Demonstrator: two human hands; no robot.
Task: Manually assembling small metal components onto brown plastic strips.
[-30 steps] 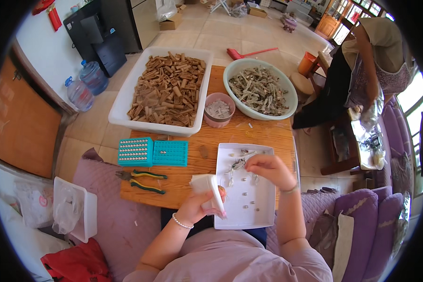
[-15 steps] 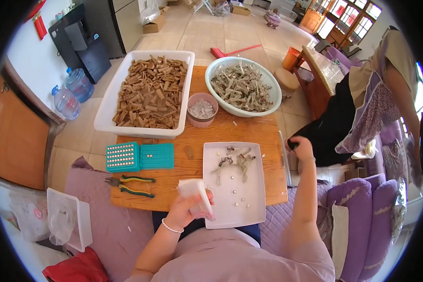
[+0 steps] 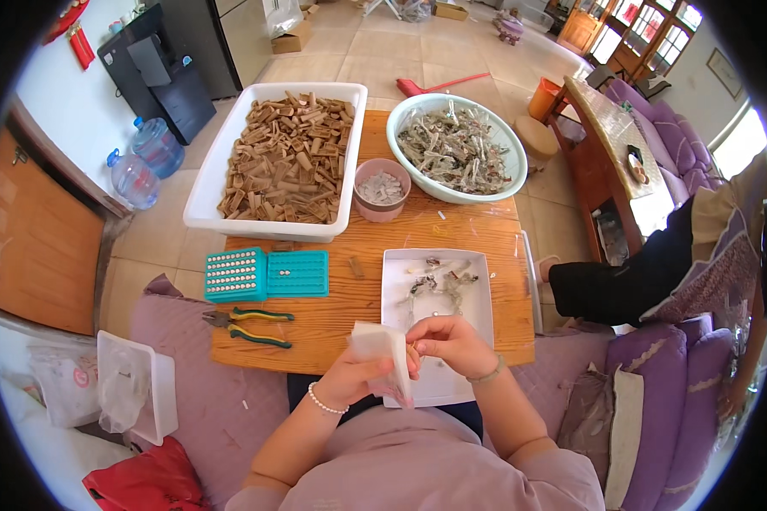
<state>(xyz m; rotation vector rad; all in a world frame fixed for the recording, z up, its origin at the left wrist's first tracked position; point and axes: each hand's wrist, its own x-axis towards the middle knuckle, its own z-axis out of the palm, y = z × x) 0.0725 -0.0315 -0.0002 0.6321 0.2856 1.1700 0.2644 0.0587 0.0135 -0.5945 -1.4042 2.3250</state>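
Note:
My left hand point(image 3: 349, 379), with a beaded bracelet on its wrist, grips a folded white paper-like packet point(image 3: 381, 343) over the near edge of a shallow white box point(image 3: 483, 328). My right hand point(image 3: 453, 345) meets the left fingers beside the packet. Its thumb and fingertips are pinched together, and whatever lies between them is too small to make out. In the box lie several tangled clear plastic bits point(image 3: 443, 285) with dark parts. My hands cover much of the box's near half.
Left on the wooden table point(image 3: 362, 307) are pliers point(image 3: 260, 317) and a teal case point(image 3: 298, 274) holding small silvery pieces. Behind stand a white tub point(image 3: 198, 204) of brown pieces, a pink bowl point(image 3: 379, 213) and a pale basin point(image 3: 511, 175) of plastic bits. A person point(image 3: 648, 264) stands at right.
My right hand has come in from beyond the table's right edge to meet the left at the packet. The person at right has shifted farther right and lower in view.

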